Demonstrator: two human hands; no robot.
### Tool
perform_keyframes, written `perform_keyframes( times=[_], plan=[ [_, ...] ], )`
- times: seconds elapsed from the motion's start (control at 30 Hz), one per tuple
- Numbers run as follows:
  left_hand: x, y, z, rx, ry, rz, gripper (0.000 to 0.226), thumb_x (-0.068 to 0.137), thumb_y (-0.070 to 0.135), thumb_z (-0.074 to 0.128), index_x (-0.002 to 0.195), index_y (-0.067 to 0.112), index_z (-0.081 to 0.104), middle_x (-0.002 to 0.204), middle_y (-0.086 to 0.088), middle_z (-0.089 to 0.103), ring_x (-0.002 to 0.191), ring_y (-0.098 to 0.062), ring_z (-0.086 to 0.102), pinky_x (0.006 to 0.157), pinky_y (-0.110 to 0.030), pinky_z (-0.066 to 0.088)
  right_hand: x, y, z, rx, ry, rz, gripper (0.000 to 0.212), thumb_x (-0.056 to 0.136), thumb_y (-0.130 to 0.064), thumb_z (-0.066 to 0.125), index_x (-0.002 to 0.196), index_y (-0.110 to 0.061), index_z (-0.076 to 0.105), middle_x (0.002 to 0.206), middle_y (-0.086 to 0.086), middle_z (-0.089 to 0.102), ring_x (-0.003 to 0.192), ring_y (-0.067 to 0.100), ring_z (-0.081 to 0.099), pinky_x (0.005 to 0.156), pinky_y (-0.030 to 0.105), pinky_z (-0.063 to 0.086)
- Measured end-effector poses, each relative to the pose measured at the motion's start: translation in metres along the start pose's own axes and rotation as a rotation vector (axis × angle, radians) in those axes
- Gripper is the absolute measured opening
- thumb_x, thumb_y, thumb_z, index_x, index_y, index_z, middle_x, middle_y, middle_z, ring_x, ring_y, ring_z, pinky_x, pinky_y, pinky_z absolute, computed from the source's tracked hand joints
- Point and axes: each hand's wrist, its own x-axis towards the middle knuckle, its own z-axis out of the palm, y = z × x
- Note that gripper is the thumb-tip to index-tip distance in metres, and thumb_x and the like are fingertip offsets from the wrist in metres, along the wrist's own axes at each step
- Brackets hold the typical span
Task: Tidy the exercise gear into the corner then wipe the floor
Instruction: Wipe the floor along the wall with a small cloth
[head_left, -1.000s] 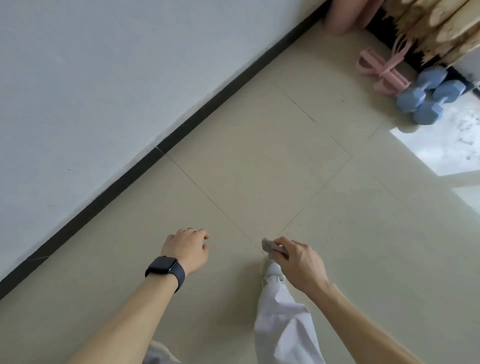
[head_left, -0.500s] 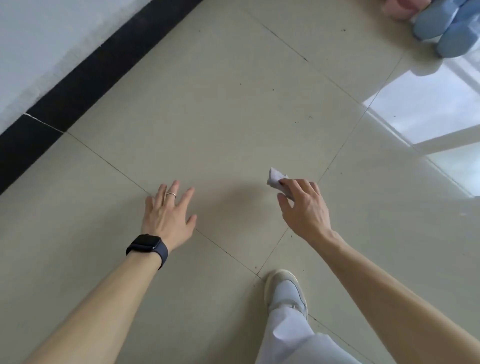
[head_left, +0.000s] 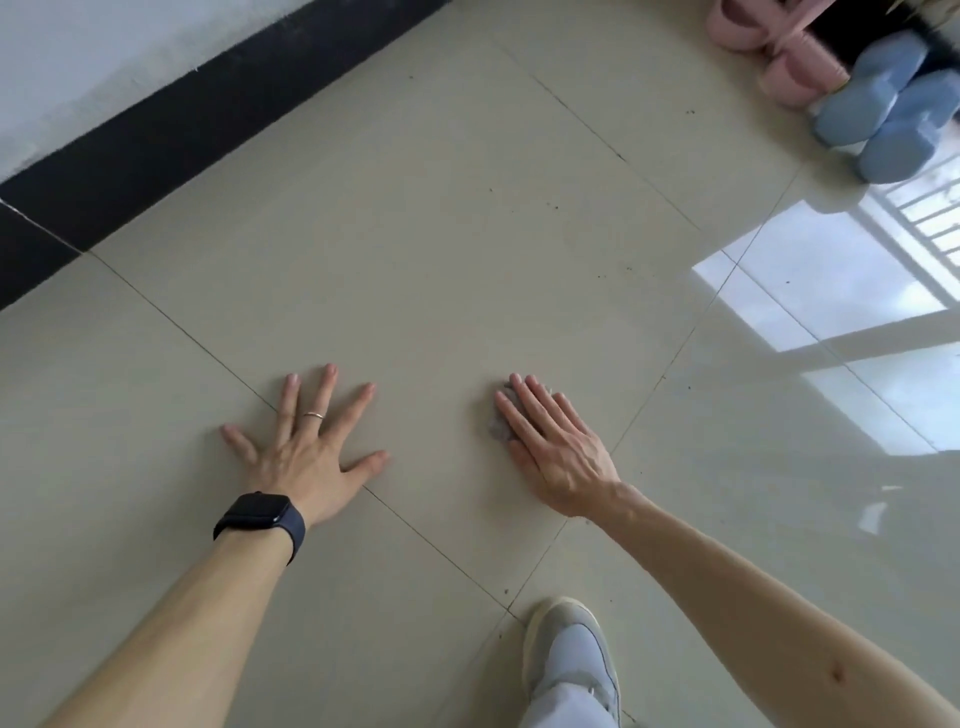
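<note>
**Both hands flat on the tiled floor, a wiping cloth under the right palm**

The cloth is a small, crumpled wad of pale grey-white material; only its edge shows, protruding past the index-finger side and the fingertips of the right hand. That hand lies flat on top of it, fingers straight and close together, pressing it to the floor rather than gripping it. The left hand is spread wide, palm down, directly on the tile, with nothing under or in it; it carries a thin ring on one finger and a dark watch at the wrist. The two hands sit near each other, apart, on either side of a grout line.

The floor is glossy beige tile with scattered dark specks, and a bright window reflection at right. The exercise gear lies at upper right: two blue dumbbells touching side by side, with pink items just beside them, blurred and cut by the frame edge. A black skirting board runs along the white wall. A grey shoe stands at the bottom edge. No container is visible.
</note>
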Motion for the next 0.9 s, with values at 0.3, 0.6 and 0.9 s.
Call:
perform_keyframes(
  times=[0.3,0.6,0.9],
  plan=[
    [-0.034,-0.055,-0.005,-0.187,0.032,-0.347,0.108,0.059,0.102,0.026,0.137,0.056,-0.034,0.146,0.009,-0.053,0.146,-0.026,-0.031,0.108,-0.075,0.006,0.095,-0.054,-0.014,0.292,0.12,0.675,0.057,0.108,-0.038,0.017,0.16,-0.023,-0.001,0.167,0.002,-0.011,0.153,0.018,-0.015,0.123,0.045,-0.007],
    [-0.014,-0.096,-0.019,-0.25,0.032,-0.49,0.101,0.062,0.099,0.012,0.137,0.052,-0.039,0.145,0.005,-0.054,0.145,-0.025,-0.034,0.112,-0.071,0.001,0.188,0.007,-0.048,0.233,0.191,0.525,0.057,0.107,-0.045,0.019,0.161,-0.026,0.01,0.169,-0.002,0.004,0.154,0.013,-0.004,0.125,0.046,-0.002],
    [-0.002,-0.106,0.002,-0.31,0.26,-0.447,0.102,0.061,0.101,0.008,0.146,0.055,-0.022,0.157,0.007,-0.039,0.145,-0.021,-0.035,0.112,-0.07,-0.004,0.236,-0.042,-0.038,-0.026,0.05,-0.411,0.053,0.107,-0.041,0.028,0.157,-0.025,0.029,0.166,0.0,0.02,0.153,0.013,0.008,0.124,0.043,0.01]
  ],
)
